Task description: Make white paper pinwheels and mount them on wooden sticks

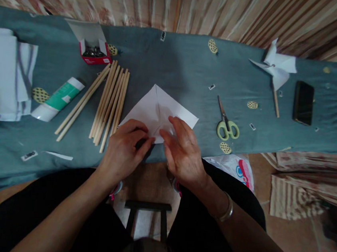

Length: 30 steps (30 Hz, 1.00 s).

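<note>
A white square sheet of paper (146, 105) with crease or pencil lines across it lies cornerwise on the cloth in front of me. My left hand (125, 147) is at its lower left edge, fingers curled and thumb bent in, gripping the sheet near its bottom corner. Over the right part of the paper rests my right hand (185, 152), its fingers stretched out and apart, fingertips at the surface. The lower edges of the sheet are partly hidden under both hands.
Left of the paper are wooden sticks (111, 100), a glue tube (58, 99), an open red box of small metal pieces (94, 54) and stacked white paper (4, 72). To the right lie green-handled scissors (227, 126), a paper pinwheel (275, 69) and a phone (303, 103).
</note>
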Motion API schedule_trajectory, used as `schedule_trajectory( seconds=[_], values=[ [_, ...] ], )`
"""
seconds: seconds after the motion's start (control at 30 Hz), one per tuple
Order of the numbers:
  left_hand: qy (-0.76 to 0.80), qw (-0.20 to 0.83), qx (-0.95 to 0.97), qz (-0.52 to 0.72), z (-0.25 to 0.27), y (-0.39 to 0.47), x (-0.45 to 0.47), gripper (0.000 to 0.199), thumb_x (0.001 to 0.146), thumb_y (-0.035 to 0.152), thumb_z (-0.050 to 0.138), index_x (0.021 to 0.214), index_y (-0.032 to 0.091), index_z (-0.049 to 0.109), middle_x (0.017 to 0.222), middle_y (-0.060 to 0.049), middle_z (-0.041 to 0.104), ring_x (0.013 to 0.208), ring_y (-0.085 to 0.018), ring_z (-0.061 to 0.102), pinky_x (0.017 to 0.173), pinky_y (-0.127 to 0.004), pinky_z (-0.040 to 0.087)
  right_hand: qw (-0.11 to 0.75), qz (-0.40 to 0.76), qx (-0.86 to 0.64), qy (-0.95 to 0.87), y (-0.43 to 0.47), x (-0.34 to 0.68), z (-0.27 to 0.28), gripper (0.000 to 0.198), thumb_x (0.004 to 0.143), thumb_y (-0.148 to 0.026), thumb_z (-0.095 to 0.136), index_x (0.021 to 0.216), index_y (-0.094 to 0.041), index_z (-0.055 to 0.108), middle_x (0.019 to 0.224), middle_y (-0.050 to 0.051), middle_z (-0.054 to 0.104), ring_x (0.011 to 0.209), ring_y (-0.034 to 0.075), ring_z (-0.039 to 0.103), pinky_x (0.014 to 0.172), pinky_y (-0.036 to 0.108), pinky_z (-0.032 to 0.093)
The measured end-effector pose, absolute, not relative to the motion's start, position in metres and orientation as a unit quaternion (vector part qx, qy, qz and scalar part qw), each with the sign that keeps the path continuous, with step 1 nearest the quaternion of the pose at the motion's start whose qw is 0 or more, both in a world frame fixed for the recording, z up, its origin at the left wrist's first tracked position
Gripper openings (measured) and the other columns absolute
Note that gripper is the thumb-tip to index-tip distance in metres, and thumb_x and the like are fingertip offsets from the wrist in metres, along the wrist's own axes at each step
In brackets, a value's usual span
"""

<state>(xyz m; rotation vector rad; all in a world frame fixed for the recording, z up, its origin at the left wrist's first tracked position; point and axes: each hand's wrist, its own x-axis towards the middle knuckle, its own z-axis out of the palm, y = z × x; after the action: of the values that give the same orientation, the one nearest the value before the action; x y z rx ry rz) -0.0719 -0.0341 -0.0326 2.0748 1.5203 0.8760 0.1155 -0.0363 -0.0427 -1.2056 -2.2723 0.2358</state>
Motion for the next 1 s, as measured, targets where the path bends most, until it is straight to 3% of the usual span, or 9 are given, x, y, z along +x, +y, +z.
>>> schedule_trajectory(
  seconds=[0.57,0.73,1.0],
  values=[
    [0.549,0.200,0.750,0.312,-0.0319,-0.0345,-0.0716,0.024,0.092,0.027,0.055,0.076,0.016,0.068,0.089,-0.006,0.066,0.082,-0.017,0.064,0.077,-0.030,0.055,0.256,0.087,-0.441,-0.856,-0.0347,0.1153,-0.0415,0.031,0.095,-0.014,0.044,0.120,-0.014,0.062,0.143,0.017,0.050,0.140,0.028,0.040,0.111,0.048,0.043],
    [0.549,0.197,0.751,0.311,-0.0328,-0.0338,-0.0718,0.023,0.092,0.028,0.056,0.076,0.016,0.068,0.088,-0.006,0.066,0.080,-0.016,0.064,0.076,-0.030,0.055,0.248,0.102,-0.456,-0.849,-0.0341,0.1148,-0.0425,0.032,0.096,-0.016,0.043,0.122,-0.020,0.061,0.145,0.012,0.049,0.141,0.026,0.038,0.113,0.048,0.042],
    [0.549,0.195,0.754,0.304,-0.0331,-0.0330,-0.0719,0.024,0.092,0.029,0.055,0.075,0.017,0.067,0.088,-0.006,0.066,0.080,-0.017,0.064,0.076,-0.030,0.055,0.208,0.101,-0.461,-0.857,-0.0313,0.1126,-0.0403,0.035,0.095,-0.015,0.043,0.126,-0.014,0.059,0.148,0.016,0.045,0.144,0.028,0.033,0.115,0.050,0.038]
  ],
)
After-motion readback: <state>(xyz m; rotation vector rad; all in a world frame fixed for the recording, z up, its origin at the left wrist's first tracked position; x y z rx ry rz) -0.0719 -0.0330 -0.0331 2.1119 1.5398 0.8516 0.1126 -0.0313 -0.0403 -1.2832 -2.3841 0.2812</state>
